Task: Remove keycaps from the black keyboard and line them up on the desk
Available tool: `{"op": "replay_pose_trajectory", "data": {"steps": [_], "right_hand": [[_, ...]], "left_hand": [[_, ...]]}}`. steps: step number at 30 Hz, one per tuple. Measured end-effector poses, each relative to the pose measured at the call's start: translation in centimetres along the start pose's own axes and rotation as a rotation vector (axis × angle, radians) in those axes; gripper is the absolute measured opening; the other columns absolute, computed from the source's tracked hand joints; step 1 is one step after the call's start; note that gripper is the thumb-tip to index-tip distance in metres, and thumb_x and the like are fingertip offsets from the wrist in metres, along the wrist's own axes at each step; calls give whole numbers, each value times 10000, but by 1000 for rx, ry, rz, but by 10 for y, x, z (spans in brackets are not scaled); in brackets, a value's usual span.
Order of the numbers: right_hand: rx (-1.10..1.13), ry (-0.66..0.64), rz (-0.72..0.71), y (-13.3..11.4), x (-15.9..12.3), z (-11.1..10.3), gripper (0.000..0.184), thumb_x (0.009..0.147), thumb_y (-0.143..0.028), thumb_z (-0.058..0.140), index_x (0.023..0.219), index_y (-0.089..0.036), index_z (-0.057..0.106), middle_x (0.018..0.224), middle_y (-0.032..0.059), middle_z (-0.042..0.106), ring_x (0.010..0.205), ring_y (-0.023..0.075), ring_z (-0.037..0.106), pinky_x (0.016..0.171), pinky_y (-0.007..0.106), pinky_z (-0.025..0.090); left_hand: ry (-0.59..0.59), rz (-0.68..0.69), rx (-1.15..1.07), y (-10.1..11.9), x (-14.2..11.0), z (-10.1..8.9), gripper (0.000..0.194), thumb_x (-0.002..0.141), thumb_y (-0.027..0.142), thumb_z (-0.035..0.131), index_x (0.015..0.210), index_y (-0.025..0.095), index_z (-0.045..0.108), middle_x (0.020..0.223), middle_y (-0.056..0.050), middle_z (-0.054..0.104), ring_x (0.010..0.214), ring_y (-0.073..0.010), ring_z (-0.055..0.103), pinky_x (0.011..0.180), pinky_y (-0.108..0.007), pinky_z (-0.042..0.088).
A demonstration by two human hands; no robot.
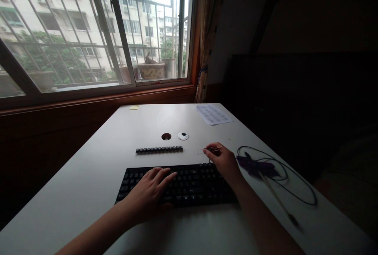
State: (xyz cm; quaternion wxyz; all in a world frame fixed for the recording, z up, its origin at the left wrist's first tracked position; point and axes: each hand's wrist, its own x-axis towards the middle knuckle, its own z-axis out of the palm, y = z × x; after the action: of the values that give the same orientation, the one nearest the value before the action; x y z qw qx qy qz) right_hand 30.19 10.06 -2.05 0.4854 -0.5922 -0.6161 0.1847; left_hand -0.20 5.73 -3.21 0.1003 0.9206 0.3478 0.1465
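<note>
1. Head view: a black keyboard (189,184) lies on the white surface (97,184), near a window.
2. The left hand (152,188) rests palm down on the keyboard's left part, fingers slightly spread, grasping nothing visible.
3. The right hand (223,160) pinches a thin wire item (199,152) above the keyboard's far edge; details are too small to tell.
4. Beyond the keyboard, a row of small black keys (159,150) stands left of the wire item.
5. A looped cable (301,182) lies to the right.
</note>
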Motion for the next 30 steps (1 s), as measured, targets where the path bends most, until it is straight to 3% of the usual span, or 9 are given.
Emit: {"op": "replay_pose_trajectory", "data": {"steps": [4, 9, 18, 26, 30], "right_hand": [[8, -13, -15, 0, 0, -4, 290, 847, -476, 579, 867, -196, 652, 725, 32, 684, 655, 186, 634, 619, 274, 471], [-169, -71, -147, -1, -2, -6, 370, 959, -448, 396, 781, -209, 616, 625, 2, 615, 602, 165, 590, 602, 257, 416], [-326, -118, -271, -4, -6, -3, 356, 986, -391, 365, 739, -211, 547, 592, -10, 552, 579, 154, 556, 609, 251, 376], [-447, -228, -363, -9, -14, 10, 328, 989, -345, 354, 767, -203, 549, 643, 15, 610, 605, 170, 612, 601, 253, 364], [-429, -240, -312, -6, -11, 11, 320, 983, -350, 356, 787, -202, 562, 652, 25, 631, 621, 183, 636, 606, 258, 385]], "left_hand": [[-10, -35, -4, 5, 11, 3, 893, 713, 445, 759, 1475, 311, 312, 1360, -102, 492, 1210, -348, 432, 1042, -548, 370], [20, -77, 9, 3, 12, 13, 890, 694, 486, 750, 1462, 316, 332, 1357, -106, 491, 1195, -363, 419, 1013, -551, 350], [26, -87, 51, -1, 8, 20, 844, 721, 509, 719, 1453, 326, 343, 1390, -79, 472, 1220, -356, 402, 1020, -559, 340], [40, -70, 107, 1, 7, 21, 794, 748, 535, 682, 1443, 314, 367, 1386, -84, 476, 1223, -350, 410, 1020, -554, 356], [24, -75, 111, 1, 7, 20, 799, 748, 550, 681, 1444, 319, 364, 1394, -83, 472, 1229, -352, 408, 1024, -562, 350]]}}
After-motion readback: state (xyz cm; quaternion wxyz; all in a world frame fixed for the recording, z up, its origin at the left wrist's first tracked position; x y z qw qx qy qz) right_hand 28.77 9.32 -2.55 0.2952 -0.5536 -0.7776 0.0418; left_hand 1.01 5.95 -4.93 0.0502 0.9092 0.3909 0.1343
